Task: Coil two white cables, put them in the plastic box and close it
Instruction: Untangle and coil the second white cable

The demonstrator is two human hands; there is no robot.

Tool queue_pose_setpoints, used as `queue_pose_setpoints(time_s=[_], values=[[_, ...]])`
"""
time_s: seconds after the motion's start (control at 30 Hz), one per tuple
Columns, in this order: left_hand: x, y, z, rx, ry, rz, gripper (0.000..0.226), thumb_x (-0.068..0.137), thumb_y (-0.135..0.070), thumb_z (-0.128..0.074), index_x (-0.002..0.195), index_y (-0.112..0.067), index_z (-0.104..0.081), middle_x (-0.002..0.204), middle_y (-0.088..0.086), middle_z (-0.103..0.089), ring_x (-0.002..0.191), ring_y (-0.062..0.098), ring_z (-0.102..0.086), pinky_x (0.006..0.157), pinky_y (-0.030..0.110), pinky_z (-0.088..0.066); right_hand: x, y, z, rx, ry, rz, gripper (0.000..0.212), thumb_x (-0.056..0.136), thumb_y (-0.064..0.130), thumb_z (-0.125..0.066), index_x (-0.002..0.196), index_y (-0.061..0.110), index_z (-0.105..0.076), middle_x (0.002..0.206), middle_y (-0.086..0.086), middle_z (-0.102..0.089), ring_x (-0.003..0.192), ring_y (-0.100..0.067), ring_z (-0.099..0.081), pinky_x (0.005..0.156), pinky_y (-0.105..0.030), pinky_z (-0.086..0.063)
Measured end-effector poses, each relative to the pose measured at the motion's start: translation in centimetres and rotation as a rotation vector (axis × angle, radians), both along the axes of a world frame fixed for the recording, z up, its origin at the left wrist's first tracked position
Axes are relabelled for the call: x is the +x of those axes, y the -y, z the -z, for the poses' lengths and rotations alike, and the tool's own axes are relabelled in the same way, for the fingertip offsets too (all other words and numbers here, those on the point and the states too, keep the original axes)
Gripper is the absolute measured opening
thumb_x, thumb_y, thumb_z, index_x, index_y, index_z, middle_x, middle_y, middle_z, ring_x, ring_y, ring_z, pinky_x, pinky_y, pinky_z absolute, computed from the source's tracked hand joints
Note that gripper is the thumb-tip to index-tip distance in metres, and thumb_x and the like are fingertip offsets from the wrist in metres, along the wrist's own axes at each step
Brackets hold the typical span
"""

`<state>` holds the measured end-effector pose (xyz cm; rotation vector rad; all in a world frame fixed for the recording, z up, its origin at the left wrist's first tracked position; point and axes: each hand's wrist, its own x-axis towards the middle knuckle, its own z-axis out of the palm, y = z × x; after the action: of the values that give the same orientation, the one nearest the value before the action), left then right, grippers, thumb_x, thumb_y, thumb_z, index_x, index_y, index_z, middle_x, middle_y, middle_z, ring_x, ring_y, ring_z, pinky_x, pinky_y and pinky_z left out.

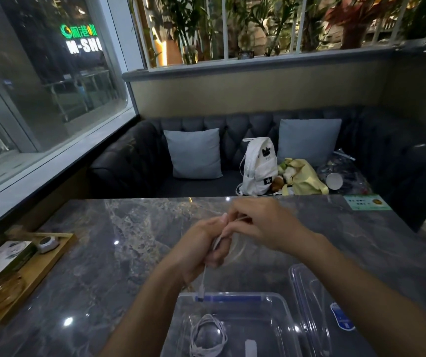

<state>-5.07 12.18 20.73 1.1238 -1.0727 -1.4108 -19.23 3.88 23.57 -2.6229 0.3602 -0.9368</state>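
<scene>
Both hands meet above the middle of the marble table. My left hand [201, 246] grips a bundle of loops of a white cable [235, 249]; one end with a plug hangs down to the box's far rim. My right hand [260, 225] pinches the same cable just above the left fist. A clear plastic box [271, 300] with a blue clip stands open at the near edge. Inside it lies a coiled white cable [208, 336]. The clear lid [309, 305] rests to the right of the box, partly under my right forearm.
A wooden tray [52, 256] with a small box, a round white item and an amber glass dish sits at the table's left edge. A green card [366, 202] lies at the far right corner. Beyond the table a dark sofa holds cushions, a white backpack [258, 166] and bags.
</scene>
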Motion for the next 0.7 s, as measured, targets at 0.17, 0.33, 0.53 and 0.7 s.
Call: queue_pose_setpoints(time_s=[0.17, 0.33, 0.53, 0.7], values=[[0.8, -0.2, 0.1, 0.084, -0.211, 0.095, 0.033, 0.09, -0.035, -0.042, 0.066, -0.016, -0.053, 0.035, -0.01, -0.031, 0.029, 0.001, -0.021, 0.032, 0.01, -0.017, -0.8, 2.3, 0.0, 0.276, -0.009, -0.065, 0.007, 0.075, 0.016, -0.072, 0.076, 0.011, -0.067, 0.065, 0.008, -0.059, 0.062, -0.005, -0.053, 0.059, -0.02, -0.043], [2.0, -0.6, 0.2, 0.062, -0.43, 0.194, 0.026, 0.08, -0.034, -0.065, 0.065, -0.015, -0.055, 0.035, -0.01, -0.03, 0.029, 0.003, -0.019, 0.033, 0.011, -0.018, -1.8, 4.2, 1.1, 0.516, 0.157, 0.002, 0.02, 0.073, 0.016, -0.073, 0.079, 0.031, -0.062, 0.069, 0.008, -0.059, 0.064, -0.015, -0.055, 0.061, -0.03, -0.047], [3.2, -1.0, -0.3, -0.049, -0.642, 0.176, 0.023, 0.079, -0.026, -0.07, 0.064, -0.014, -0.057, 0.04, -0.006, -0.02, 0.031, 0.006, -0.009, 0.032, 0.018, -0.018, -1.9, 5.2, 3.3, 0.523, 0.211, 0.079, 0.023, 0.08, 0.014, -0.066, 0.078, 0.035, -0.058, 0.071, 0.009, -0.059, 0.057, 0.0, -0.053, 0.053, -0.013, -0.043], [4.5, -0.9, -0.7, -0.184, -0.998, 0.267, 0.032, 0.098, -0.019, -0.033, 0.081, -0.002, -0.054, 0.046, -0.007, -0.016, 0.038, 0.004, -0.013, 0.048, 0.024, -0.026, -2.0, 5.3, 5.3, 0.482, 0.092, 0.156, 0.022, 0.086, 0.014, -0.058, 0.077, 0.034, -0.057, 0.069, 0.011, -0.056, 0.064, 0.003, -0.052, 0.061, -0.015, -0.04]])
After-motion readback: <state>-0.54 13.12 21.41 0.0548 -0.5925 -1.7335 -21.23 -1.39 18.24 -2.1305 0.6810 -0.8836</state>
